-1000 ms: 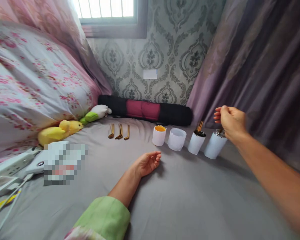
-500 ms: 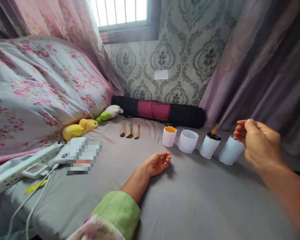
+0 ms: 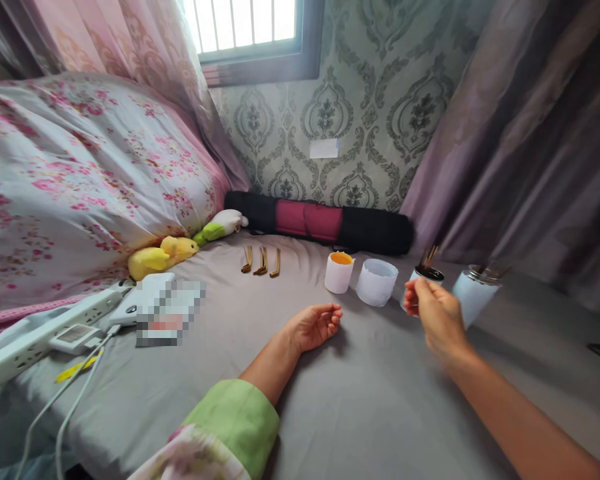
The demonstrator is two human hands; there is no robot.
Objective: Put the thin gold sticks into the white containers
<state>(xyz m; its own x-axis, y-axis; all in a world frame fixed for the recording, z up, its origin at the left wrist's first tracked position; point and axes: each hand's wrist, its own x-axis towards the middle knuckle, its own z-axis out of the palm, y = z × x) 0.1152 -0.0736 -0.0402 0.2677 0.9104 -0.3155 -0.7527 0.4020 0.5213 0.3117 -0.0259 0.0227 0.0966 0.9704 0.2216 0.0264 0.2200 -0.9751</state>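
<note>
My left hand (image 3: 314, 326) lies palm up on the grey sheet (image 3: 360, 413), fingers loosely curled and holding nothing. My right hand (image 3: 433, 312) hovers low over the sheet with its back to me and fingers pinched together; what is inside them is hidden. It is just in front of a white cup with brown sticks (image 3: 429, 272). To its right a white cup with a metal rim (image 3: 473, 292) leans. To its left stand an empty white cup (image 3: 377, 282) and a white cup with orange inside (image 3: 339, 272). Three gold pieces (image 3: 261, 261) lie further left.
A black and red roll (image 3: 320, 223) lies against the patterned wall. Plush toys (image 3: 163, 255) sit beside a floral quilt (image 3: 80, 173) on the left. A white power strip with cables (image 3: 40, 330) lies at the near left. A purple curtain (image 3: 530, 147) hangs on the right.
My right hand has moved left and down, from above the metal-rimmed cup to in front of the cup with sticks. The left hand has stayed put. The view has shifted left.
</note>
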